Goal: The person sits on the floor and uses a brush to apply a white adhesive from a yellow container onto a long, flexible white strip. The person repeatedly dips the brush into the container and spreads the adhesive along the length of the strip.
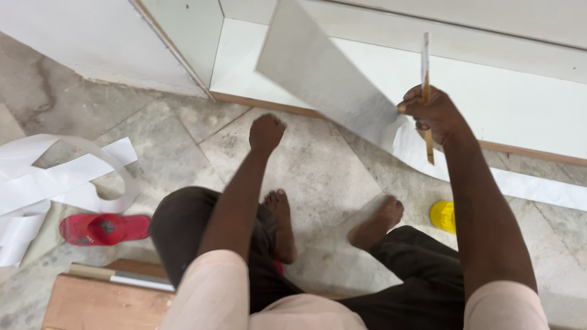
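Observation:
My right hand point(433, 112) grips the lower corner of a large grey laminate sheet point(321, 67) together with a thin wooden stick point(425, 79) that points upward. The sheet leans up and to the left over a white board point(520, 104). A white backing strip point(538, 186) hangs from the sheet's lower edge onto the floor. My left hand point(266, 132) is a closed fist held out over the floor, holding nothing that I can see. My bare feet point(281, 223) rest on the marble floor below.
Curled white paper strips point(55, 177) lie at the left beside a red sandal point(104, 228). A yellow can point(443, 215) stands by my right foot. A wooden board point(92, 302) with a blade tool point(119, 277) lies at the lower left.

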